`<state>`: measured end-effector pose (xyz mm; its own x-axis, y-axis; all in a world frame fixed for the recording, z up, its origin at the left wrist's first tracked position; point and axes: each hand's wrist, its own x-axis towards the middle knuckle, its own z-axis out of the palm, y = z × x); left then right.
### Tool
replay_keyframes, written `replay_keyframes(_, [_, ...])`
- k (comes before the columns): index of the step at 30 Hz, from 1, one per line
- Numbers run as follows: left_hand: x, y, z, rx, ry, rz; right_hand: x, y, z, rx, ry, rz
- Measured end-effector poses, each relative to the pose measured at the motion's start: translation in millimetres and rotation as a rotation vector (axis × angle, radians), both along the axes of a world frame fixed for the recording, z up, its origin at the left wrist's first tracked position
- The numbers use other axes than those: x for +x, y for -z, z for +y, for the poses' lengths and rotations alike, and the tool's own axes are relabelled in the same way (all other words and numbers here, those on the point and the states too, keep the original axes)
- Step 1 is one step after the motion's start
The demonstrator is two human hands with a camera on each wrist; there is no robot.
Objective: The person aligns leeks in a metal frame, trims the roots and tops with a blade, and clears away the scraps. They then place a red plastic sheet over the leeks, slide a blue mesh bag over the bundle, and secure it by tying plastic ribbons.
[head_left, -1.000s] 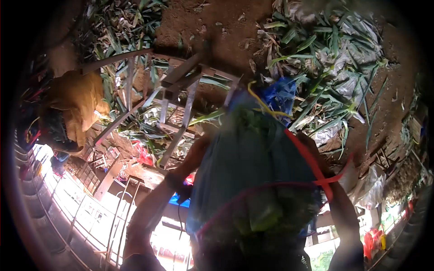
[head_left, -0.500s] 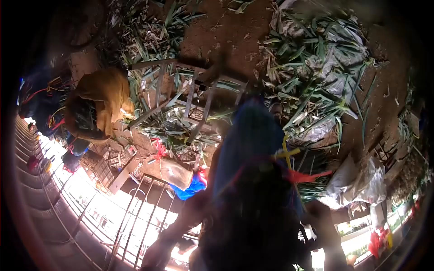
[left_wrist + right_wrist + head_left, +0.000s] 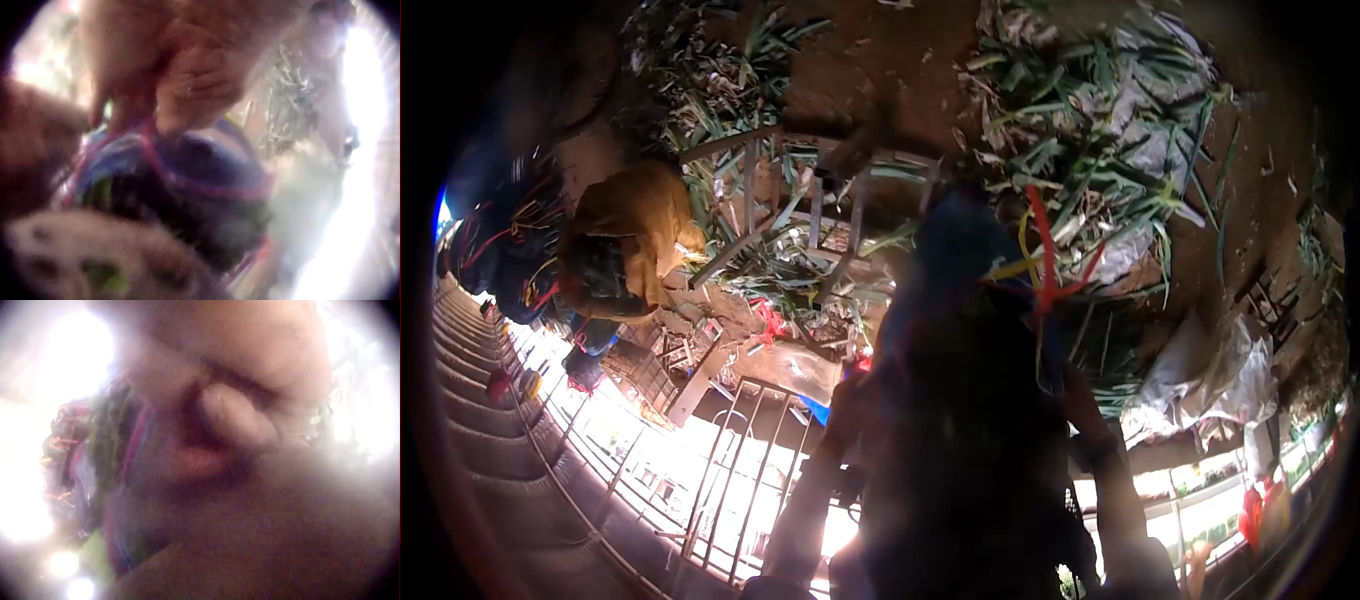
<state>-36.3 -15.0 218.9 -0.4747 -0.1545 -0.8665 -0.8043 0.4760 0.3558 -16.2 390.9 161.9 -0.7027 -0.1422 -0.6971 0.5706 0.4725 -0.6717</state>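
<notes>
A tall bag (image 3: 970, 430) in deep shadow fills the lower middle of the head view, between both hands. Bluish sides and a pink-edged rim (image 3: 212, 186) show in the left wrist view, with dark leafy greens (image 3: 162, 206) inside. My left hand (image 3: 194, 75) grips that rim, thumb and fingers pointing down over it; in the head view it is at the bag's left side. Blurred and close up, my right hand (image 3: 250, 412) has its fingers curled in at the bag's pink edge (image 3: 132, 450). Red and yellow ties (image 3: 1045, 265) hang at the bag's far right side.
Ahead on the dirt floor lies a wooden frame (image 3: 800, 200) among cut leaves. More long green leaves (image 3: 1090, 130) are heaped at the right. An open orange-brown sack (image 3: 635, 215) stands at the left, and whitish plastic bags (image 3: 1210, 380) lie at the right.
The bag has tilted from lit and leaning toward me to dark and more upright. Both hands drew back, then moved forward again somewhat. The ties have swung up.
</notes>
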Motion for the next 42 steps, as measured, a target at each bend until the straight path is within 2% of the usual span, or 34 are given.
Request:
replay_keyframes(1, [7.4,4.9,1.4,-0.035,0.004,-0.056,-24.6,-31.8,-10.4,0.008,0.008,-0.020])
replay_keyframes(2, [17.1,11.2,2.0,-0.072,0.006,-0.109,-56.3,-68.3,-22.1,-0.208,0.286,-0.324])
replay_keyframes(3, [34.3,21.5,-7.1,0.059,-0.289,-0.073,-71.8,-85.9,-27.1,-0.425,0.565,-0.621])
replay_keyframes(4, [35.1,19.7,-5.9,0.056,-0.290,-0.084,-61.2,-74.8,-22.6,-0.423,0.567,-0.632])
replay_keyframes(6, [19.7,13.5,1.7,-0.054,0.340,0.336,-33.9,-43.7,-14.2,-0.037,-0.227,-0.359])
replay_keyframes(7, [12.0,7.8,17.1,-0.104,0.383,0.457,-22.9,-41.6,-14.9,-0.032,-0.257,-0.293])
replay_keyframes(8, [-5.2,-10.7,30.9,-0.101,0.383,0.455,-23.9,-49.1,-19.5,-0.094,-0.173,-0.289])
replay_keyframes(10, [-32.6,-42.9,50.1,-0.032,0.524,0.268,-37.4,-76.0,-27.6,-0.195,-0.080,-0.331])
replay_keyframes(11, [-28.0,-50.1,48.0,-0.033,0.521,0.267,-44.2,-87.7,-28.8,-0.216,-0.077,-0.358])
replay_keyframes(13, [-15.1,-69.2,39.6,-0.074,0.741,0.344,-59.2,-111.2,-27.9,-0.253,-0.105,-0.394])
replay_keyframes(14, [-15.0,-74.2,39.4,-0.074,0.741,0.350,-65.1,-120.2,-26.7,-0.267,-0.131,-0.404])
replay_keyframes(16, [-16.7,-81.1,40.8,0.002,0.585,0.626,-77.3,-131.8,-22.9,-0.286,-0.200,-0.408])
replay_keyframes(17, [-10.4,-79.9,39.1,0.005,0.584,0.635,-85.4,-133.7,-20.4,-0.293,-0.243,-0.397])
replay_keyframes(19, [8.4,-78.8,28.5,0.385,-0.669,-0.284,-101.6,-134.7,-12.3,-0.313,-0.314,-0.373])
replay_keyframes(20, [8.4,-78.9,14.7,0.381,-0.667,-0.283,-111.6,-132.1,-5.5,-0.318,-0.353,-0.339])
replay_keyframes(22, [-5.7,-75.3,-8.5,0.046,0.322,-0.126,-128.4,-110.2,11.6,-0.175,-0.515,-0.102])
replay_keyframes(24, [-76.9,-80.4,5.9,-0.219,0.437,0.086,-148.8,-77.7,13.5,0.421,-0.938,0.437])
replay_keyframes(25, [-101.8,-72.2,7.1,-0.184,0.370,0.193,-162.5,-57.5,3.0,0.648,-0.984,0.600])
replay_keyframes(27, [-152.6,-64.0,22.5,-0.121,0.269,0.381,-208.3,-37.3,-36.6,0.010,-0.348,0.250])
replay_keyframes(29, [-195.6,-65.4,56.6,-0.103,0.243,0.464,-248.5,-31.4,-64.6,-0.019,-0.580,0.129])
replay_keyframes(30, [-211.3,-64.7,70.0,-0.037,0.294,0.493,-249.0,-23.4,-72.2,-0.026,-0.575,0.134])
replay_keyframes(32, [-227.0,-59.2,82.4,0.025,0.343,0.521,-246.2,-11.6,-84.1,-0.235,0.087,-0.211])
replay_keyframes(34, [-232.2,-48.0,91.9,0.087,0.622,0.790,-244.1,-21.2,-73.6,-0.251,0.166,-0.166])
replay_keyframes(36, [-231.8,-43.2,101.9,0.091,0.612,0.815,-248.5,-44.9,-61.6,-0.269,0.242,-0.119])
replay_keyframes(38, [-236.8,-46.8,115.6,0.130,0.582,0.693,-253.8,-75.1,-42.1,-0.332,0.345,-0.010])
replay_keyframes(42, [-245.6,-66.9,146.4,0.222,0.586,0.611,-267.9,-136.6,-17.0,-0.362,0.436,-0.011])
